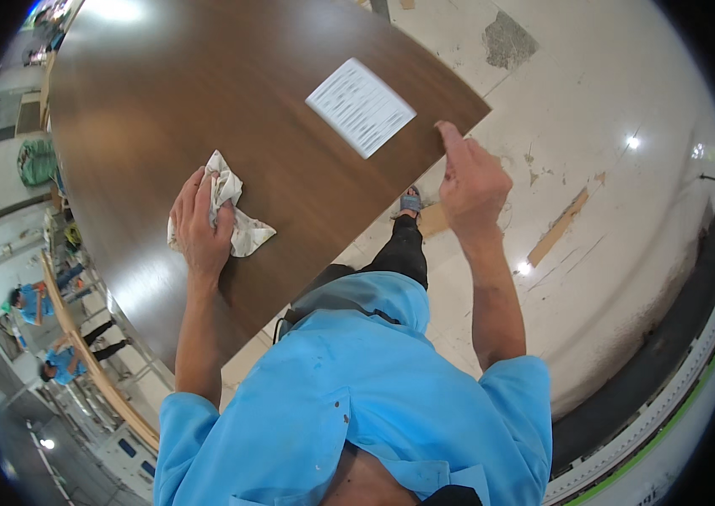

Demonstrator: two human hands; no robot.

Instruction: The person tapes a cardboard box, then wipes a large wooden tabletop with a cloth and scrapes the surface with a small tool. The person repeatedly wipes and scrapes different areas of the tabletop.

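A brown board or tabletop (290,194) with a smooth surface fills the upper middle of the view. My left hand (203,221) is closed over a crumpled white cloth (248,232), pressed down on the board's left half; the cloth has brownish stains. At the right, my right hand (473,181) hangs by the board's edge near its corner. Its index finger reaches out over the edge, while the other fingers curl in loosely; nothing shows in it. Whether the fingertip touches the board is hard to tell. A white printed sheet (361,107) lies flat between the two hands.
Pale tiled floor (619,185) with cardboard scraps (558,228) lies to the right. Along the lower right runs a long dark strip beside a rail (661,422). At the far left, two people in blue shirts (62,363) are near a wooden-edged bench (79,337).
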